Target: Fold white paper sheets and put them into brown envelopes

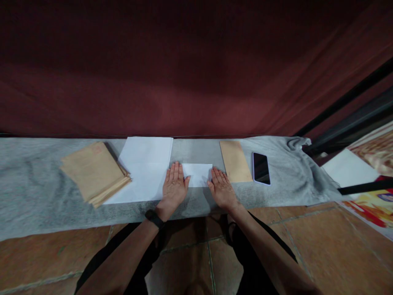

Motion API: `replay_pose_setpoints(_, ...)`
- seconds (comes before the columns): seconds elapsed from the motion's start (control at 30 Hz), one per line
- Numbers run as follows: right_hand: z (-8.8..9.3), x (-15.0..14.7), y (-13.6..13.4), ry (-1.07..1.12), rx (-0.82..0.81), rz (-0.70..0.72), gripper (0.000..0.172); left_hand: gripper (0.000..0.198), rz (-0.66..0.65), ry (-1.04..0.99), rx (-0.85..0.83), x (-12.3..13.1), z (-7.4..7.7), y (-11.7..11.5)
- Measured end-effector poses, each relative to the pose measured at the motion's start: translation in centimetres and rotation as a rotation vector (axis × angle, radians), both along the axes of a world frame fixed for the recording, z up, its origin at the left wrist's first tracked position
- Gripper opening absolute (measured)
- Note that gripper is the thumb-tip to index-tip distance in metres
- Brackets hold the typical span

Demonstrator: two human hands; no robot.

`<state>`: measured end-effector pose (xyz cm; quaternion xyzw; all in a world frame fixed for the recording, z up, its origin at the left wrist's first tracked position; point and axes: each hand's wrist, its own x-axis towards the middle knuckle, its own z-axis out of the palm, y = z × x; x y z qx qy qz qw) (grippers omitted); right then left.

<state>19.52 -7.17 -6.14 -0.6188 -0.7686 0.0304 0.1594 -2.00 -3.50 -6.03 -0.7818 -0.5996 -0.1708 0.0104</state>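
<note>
A small white sheet of paper [198, 174], perhaps folded, lies flat on the grey cloth in front of me. My left hand [175, 182] rests flat at its left end, fingers out straight and thumb on the paper. At the right end, my right hand [221, 186] lies palm down with its fingers stretched forward. Left of my left hand, and touching its edge, is a stack of large white paper [144, 172]. Just beyond my right fingers sits one brown envelope [236, 162].
A pile of brown envelopes [95, 172] overlaps the white stack's left side. A phone [260, 169] lies right of the single envelope. Grey cloth [37, 184] covers the narrow bench, bunched at its right end. A dark red curtain [190, 82] hangs behind. Printed sheets [373, 205] are far right.
</note>
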Motion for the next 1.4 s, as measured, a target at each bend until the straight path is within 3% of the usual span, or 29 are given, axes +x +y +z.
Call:
replay_pose_setpoints(0.13,1.2,-1.5,0.7,0.059,-0.082,0.107,0.058,0.062,-0.243,0.021,-0.041,1.5,0.8,-0.7)
replay_pose_setpoints(0.23,1.1,-2.2,1.1,0.056,-0.106,0.152,0.059,0.06,-0.366,0.027,-0.092,2.5,0.8,-1.3)
replay_pose_setpoints(0.43,0.1,-1.7,2.1,0.005,-0.085,0.085,0.06,0.063,-0.396,0.061,-0.127,2.1,0.8,-1.6)
replay_pose_setpoints(0.67,0.3,-0.8,3.6,-0.034,-0.144,0.048,0.063,0.058,-0.546,0.079,-0.165,1.3,1.7,-1.9)
replay_pose_setpoints(0.97,-0.5,-0.5,4.6,-0.033,-0.151,0.018,0.066,0.048,-0.636,0.028,-0.194,1.0,2.6,-2.1)
replay_pose_setpoints(1.1,0.1,-0.4,4.7,-0.01,-0.14,0.013,0.064,0.052,-0.662,0.023,-0.2,1.1,2.7,-2.2)
replay_pose_setpoints(1.2,1.3,-0.6,4.5,0.075,-0.139,0.12,0.06,0.062,-0.683,0.02,-0.218,1.2,2.5,-2.4)
replay_pose_setpoints(1.33,2.7,-1.3,3.8,0.186,-0.227,0.399,0.056,0.069,-0.724,-0.002,-0.239,1.4,2.4,-2.8)
replay_pose_setpoints(1.4,2.7,-1.6,3.5,0.192,-0.254,0.441,0.055,0.07,-0.725,-0.009,-0.239,1.5,2.5,-2.9)
